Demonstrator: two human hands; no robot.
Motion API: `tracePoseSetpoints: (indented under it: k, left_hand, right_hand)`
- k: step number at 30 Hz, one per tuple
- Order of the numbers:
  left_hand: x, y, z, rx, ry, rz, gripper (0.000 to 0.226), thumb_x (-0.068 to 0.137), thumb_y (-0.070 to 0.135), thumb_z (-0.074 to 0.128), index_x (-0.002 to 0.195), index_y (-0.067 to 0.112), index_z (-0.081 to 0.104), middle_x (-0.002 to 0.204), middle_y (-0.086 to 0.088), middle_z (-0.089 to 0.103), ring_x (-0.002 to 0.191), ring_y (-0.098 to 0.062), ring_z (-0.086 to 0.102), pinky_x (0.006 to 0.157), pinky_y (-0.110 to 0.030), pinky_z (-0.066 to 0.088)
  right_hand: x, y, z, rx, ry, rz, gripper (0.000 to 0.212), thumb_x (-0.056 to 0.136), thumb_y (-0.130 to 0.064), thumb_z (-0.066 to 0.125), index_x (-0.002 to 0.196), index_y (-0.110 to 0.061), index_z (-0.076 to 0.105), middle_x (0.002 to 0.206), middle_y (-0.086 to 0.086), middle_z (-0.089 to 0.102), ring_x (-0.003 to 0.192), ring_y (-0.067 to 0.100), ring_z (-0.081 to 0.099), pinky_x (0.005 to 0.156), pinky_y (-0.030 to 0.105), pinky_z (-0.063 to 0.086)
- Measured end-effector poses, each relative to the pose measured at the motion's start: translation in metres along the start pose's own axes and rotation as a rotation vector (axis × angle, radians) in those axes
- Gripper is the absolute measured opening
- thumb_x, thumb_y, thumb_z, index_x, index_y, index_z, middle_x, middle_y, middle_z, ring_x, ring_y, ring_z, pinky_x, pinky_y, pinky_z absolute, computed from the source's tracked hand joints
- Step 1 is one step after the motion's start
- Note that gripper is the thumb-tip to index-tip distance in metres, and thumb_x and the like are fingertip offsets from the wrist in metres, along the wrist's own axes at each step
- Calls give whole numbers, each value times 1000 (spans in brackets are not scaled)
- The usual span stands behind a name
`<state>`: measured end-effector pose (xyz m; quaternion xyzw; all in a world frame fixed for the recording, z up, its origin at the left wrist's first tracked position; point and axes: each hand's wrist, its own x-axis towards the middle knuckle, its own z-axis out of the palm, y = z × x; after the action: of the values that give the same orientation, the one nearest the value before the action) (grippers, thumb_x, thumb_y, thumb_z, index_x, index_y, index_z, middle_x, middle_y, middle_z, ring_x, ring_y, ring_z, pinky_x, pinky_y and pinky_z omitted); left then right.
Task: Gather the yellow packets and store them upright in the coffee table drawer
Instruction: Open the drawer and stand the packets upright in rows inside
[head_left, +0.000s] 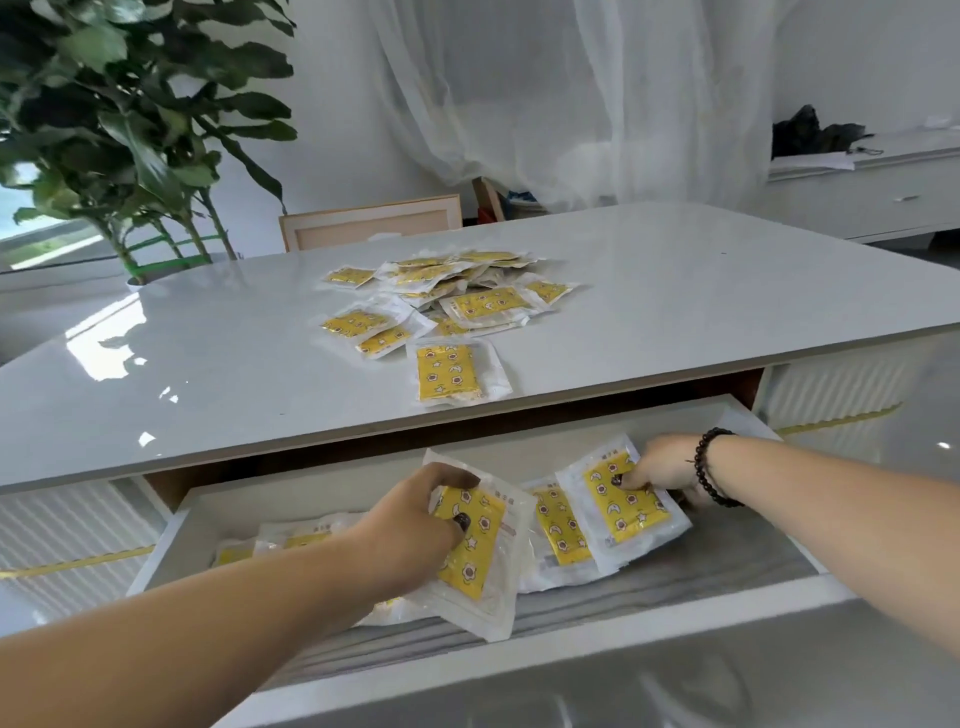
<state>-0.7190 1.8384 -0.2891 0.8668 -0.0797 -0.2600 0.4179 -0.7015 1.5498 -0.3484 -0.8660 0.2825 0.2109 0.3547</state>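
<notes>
The drawer (519, 621) of the white desk (208, 364) is pulled out toward the person, and both hands are inside it. The left hand (410, 525) grips a yellow packet (475, 545) with a flower and star print: the thumb lies on the front of the packet and the other fingers (452, 475) curl over its top edge. This packet stands tilted, leaning to the left, with its lower corner near the front wall of the drawer. Behind the left forearm, more packets (291, 538) lie in the left part of the drawer, partly hidden.

The right hand (662, 467), with a black bead bracelet (714, 467) on the wrist, holds another yellow packet (623, 501) at its upper right part. The fingertips press on the front of it; I cannot tell how the thumb lies behind it. This packet leans against one more yellow packet (558, 525), which stands between the two held ones. All three are tilted, not fully upright.

On the top of the desk, a loose pile of yellow packets (457, 293) lies near the middle, many overlapping each other. One single packet (452, 374) lies flat, apart from the pile, close to the desk edge above the drawer.

Behind the desk on the left stands a large green plant (130, 114). A white curtain (571, 93) hangs at the back, a wooden frame (369, 223) leans behind the desk, and a white cabinet (872, 192) with a dark object (810, 136) on top is at the right.
</notes>
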Motion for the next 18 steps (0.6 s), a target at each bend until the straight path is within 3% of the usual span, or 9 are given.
tracePoseSetpoints:
  k: [3, 5, 7, 9, 12, 14, 15, 18]
  left_hand:
    - [13, 8, 15, -22, -22, -10, 39, 93, 8, 52, 118, 38, 55, 107, 1, 64, 90, -21, 69, 81, -34, 58]
    - [20, 18, 26, -56, -47, -23, 41, 92, 7, 53, 121, 37, 53, 105, -2, 66, 91, -26, 70, 85, -40, 57]
    - [27, 28, 38, -71, -83, -16, 50, 92, 6, 55, 131, 36, 47, 105, -6, 68, 98, -31, 70, 89, -44, 56]
    - [36, 34, 49, -106, -102, -1, 63, 91, 5, 58, 142, 35, 37, 96, -4, 66, 94, -30, 69, 90, -43, 55]
    - [45, 34, 51, -143, -91, -7, 78, 90, 8, 62, 150, 36, 20, 89, 4, 56, 82, -14, 61, 80, -30, 53]
    - [50, 27, 48, -166, -89, -36, 78, 88, 14, 66, 151, 29, 22, 119, -4, 58, 101, -20, 62, 93, -37, 51]
    - [52, 24, 46, -218, -83, -61, 72, 87, 15, 67, 148, 22, 29, 128, -9, 57, 107, -26, 62, 97, -43, 50]
    - [58, 18, 43, -377, -21, -107, 33, 90, 11, 64, 120, 12, 52, 112, -14, 67, 101, -33, 67, 96, -49, 51]
  right_hand:
    - [-7, -3, 5, -138, 55, -31, 32, 86, -34, 67, 102, -7, 64, 103, 4, 67, 96, 20, 64, 89, 31, 52]
    - [-9, -3, 7, -208, 110, -45, 26, 85, -36, 67, 84, -11, 59, 85, 1, 62, 76, 16, 60, 67, 25, 49]
    - [-12, -4, 9, -290, 168, -32, 33, 84, -37, 68, 68, -15, 49, 69, -1, 52, 60, 12, 50, 52, 22, 40]
    - [-17, -5, 9, -398, 202, -24, 37, 85, -38, 65, 65, -15, 44, 66, 0, 49, 56, 11, 47, 48, 21, 37]
    - [-19, -4, 6, -454, 295, -45, 32, 90, -28, 55, 64, -13, 44, 66, 1, 48, 55, 12, 45, 45, 21, 35]
    - [-18, -4, 5, -314, 385, -107, 37, 92, -32, 52, 62, -12, 47, 64, 3, 50, 55, 14, 47, 45, 21, 34]
    - [-19, -4, 6, -126, 359, -140, 38, 93, -37, 50, 66, -10, 53, 67, 5, 56, 56, 16, 51, 49, 21, 38]
    - [-33, -12, 11, 593, -33, -124, 37, 95, -39, 48, 84, -7, 60, 78, 11, 64, 61, 22, 59, 58, 26, 45]
